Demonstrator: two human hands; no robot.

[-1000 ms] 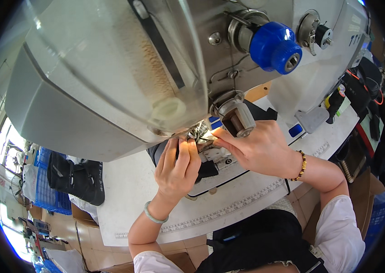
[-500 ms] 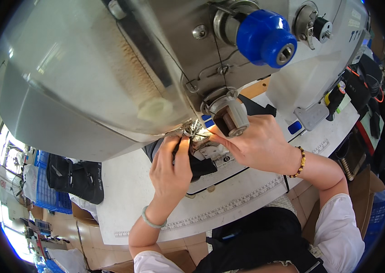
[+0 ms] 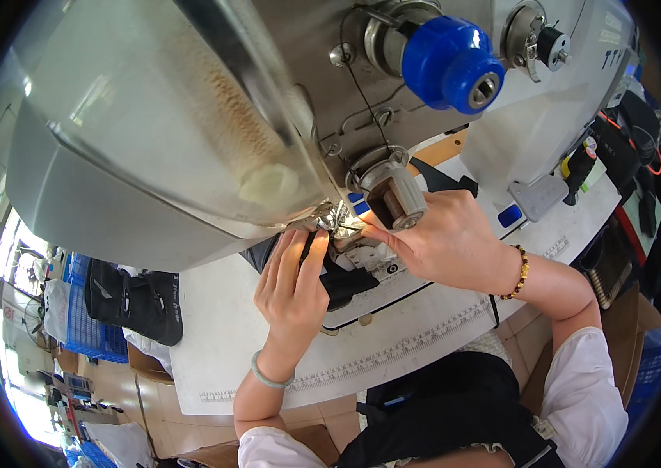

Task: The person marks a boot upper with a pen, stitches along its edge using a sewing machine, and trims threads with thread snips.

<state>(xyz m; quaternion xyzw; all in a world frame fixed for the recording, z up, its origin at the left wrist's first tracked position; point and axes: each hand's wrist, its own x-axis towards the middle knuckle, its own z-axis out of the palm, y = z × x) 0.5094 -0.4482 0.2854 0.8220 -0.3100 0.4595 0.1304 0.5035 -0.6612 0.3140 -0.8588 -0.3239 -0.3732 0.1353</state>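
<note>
Resting on black cloth (image 3: 348,284) under the machine (image 3: 143,183), the left hand (image 3: 291,287) is bent; the right hand (image 3: 455,242), narrowed, is nearby. Whether either grips anything, I cannot tell.

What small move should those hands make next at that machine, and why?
Perhaps ease the right hand slightly back from the lit metal parts: its fingers sit close beside them, and the left hand is at the black fabric, so it could steady that meanwhile. Whether the right hand pinches anything is unclear.
</note>
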